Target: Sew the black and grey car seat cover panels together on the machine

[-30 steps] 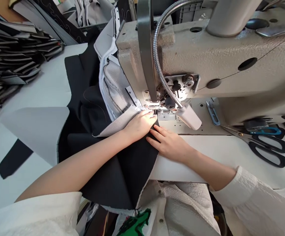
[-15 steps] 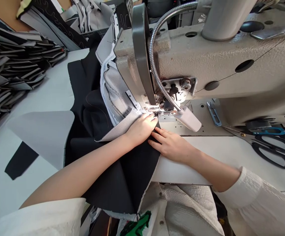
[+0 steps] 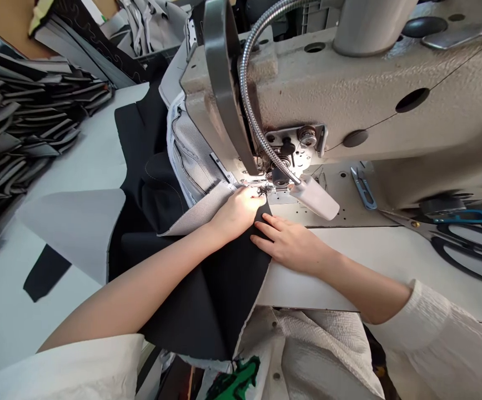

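Note:
Black fabric (image 3: 224, 294) with a pale grey backing lies under the presser foot (image 3: 266, 189) of a sewing machine and hangs over the table's front edge. My left hand (image 3: 241, 211) is closed on the fabric close beside the foot, its fingers bent and the tips partly hidden in the bright lamp light. Just to the right, my right hand (image 3: 286, 244) rests flat, fingers spread, on the fabric's right edge. A folded grey mesh piece (image 3: 201, 214) with a white edging lies left of the needle area, partly behind the machine head.
The sewing machine (image 3: 341, 100) fills the upper right, with a bendable lamp (image 3: 316, 197) in front. Blue thread snips (image 3: 363, 189) and black-handled scissors (image 3: 466, 244) lie at right. Stacked fabric pieces (image 3: 24, 122) and a small black scrap (image 3: 47, 272) are at left.
The camera view has shifted slightly, so the machine appears a little higher and further left. Both hands stay at nearly the same spots on the fabric.

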`<state>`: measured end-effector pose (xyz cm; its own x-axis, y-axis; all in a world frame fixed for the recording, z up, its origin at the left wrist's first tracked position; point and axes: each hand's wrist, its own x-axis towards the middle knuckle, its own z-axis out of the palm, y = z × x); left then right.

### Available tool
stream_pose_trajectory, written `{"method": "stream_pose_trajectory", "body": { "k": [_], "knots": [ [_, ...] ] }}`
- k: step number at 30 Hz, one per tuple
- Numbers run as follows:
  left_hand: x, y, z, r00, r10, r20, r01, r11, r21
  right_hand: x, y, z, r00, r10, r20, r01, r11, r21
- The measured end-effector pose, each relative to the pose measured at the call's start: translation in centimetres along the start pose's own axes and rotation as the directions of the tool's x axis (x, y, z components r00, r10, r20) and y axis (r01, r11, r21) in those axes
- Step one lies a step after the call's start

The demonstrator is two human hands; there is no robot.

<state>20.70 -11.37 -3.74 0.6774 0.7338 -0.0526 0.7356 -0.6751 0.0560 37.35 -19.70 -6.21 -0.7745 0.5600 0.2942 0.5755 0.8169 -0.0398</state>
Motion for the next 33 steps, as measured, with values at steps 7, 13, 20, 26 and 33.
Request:
{"method": "stream_pose_trajectory", "body": {
  "k": [7,13,20,26,33],
  "knots": [
    [-0.2,1.3,0.1,0.997,-0.055,-0.050,0.059,0.995,0.084,0.1,0.2,-0.1,1.000,0.004,-0.004,-0.004,1.000,0.012],
    [0.2,1.9,0.0,1.000,0.015,0.023,-0.019,0.975,0.223,-0.1,0.6,0.8,0.998,0.063,-0.022,-0.062,0.997,0.043],
    [-0.4,2.6,-0.8,0.994,0.102,0.033,-0.107,0.928,0.358,-0.8,0.9,0.0,0.996,-0.084,-0.022,0.087,0.975,0.204],
    [-3.3,4.9,-3.9,0.988,-0.037,0.149,-0.031,0.904,0.427,2.2,-3.1,1.5,0.985,-0.170,-0.024,0.170,0.949,0.266],
    [-1.7,5.0,-5.8,0.837,-0.279,0.470,0.059,0.901,0.430,3.9,-6.5,2.6,0.998,-0.069,-0.014,0.070,0.942,0.329]
  ]
}}
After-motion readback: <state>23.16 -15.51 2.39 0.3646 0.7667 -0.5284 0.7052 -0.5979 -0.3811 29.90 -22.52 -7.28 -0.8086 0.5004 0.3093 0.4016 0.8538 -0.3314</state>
